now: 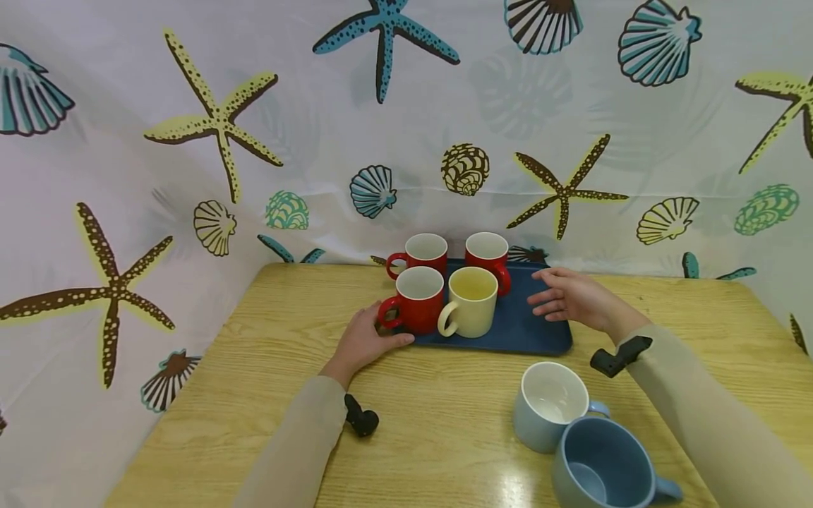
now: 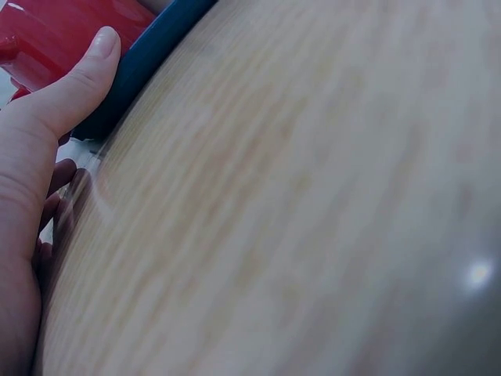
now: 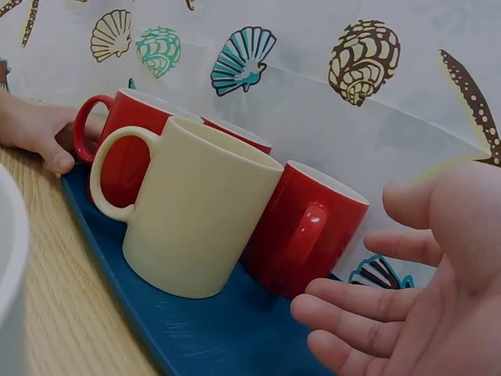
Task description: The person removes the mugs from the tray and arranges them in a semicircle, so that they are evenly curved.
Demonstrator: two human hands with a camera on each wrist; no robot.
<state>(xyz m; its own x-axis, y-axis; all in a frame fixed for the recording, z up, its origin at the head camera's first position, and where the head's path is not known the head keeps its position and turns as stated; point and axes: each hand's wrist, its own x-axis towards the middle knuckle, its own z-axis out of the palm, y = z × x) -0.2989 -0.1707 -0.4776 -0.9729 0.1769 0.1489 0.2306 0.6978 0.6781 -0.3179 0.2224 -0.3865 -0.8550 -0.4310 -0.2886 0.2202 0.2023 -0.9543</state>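
Observation:
A dark blue tray (image 1: 540,310) bears a front red mug (image 1: 420,305), a back-left red mug (image 1: 437,255), a back-right red mug (image 1: 486,254) and a cream-yellow mug (image 1: 473,314). My left hand (image 1: 367,342) holds the tray's front left corner, its thumb (image 2: 94,74) along the rim beside the front red mug. In the left wrist view the other fingertips are partly hidden. To the right, my right hand (image 1: 574,300) hovers by the tray's right end, palm turned inward, fingers spread and nothing held; in the right wrist view its fingers (image 3: 360,325) are near the back-right red mug.
Nearer on the wooden table (image 1: 406,416) stand a pale blue mug with a white inside (image 1: 536,423) and a larger blue mug (image 1: 571,473), beside my right forearm. A white cloth (image 1: 419,120) printed with shells and starfish hangs behind the tray.

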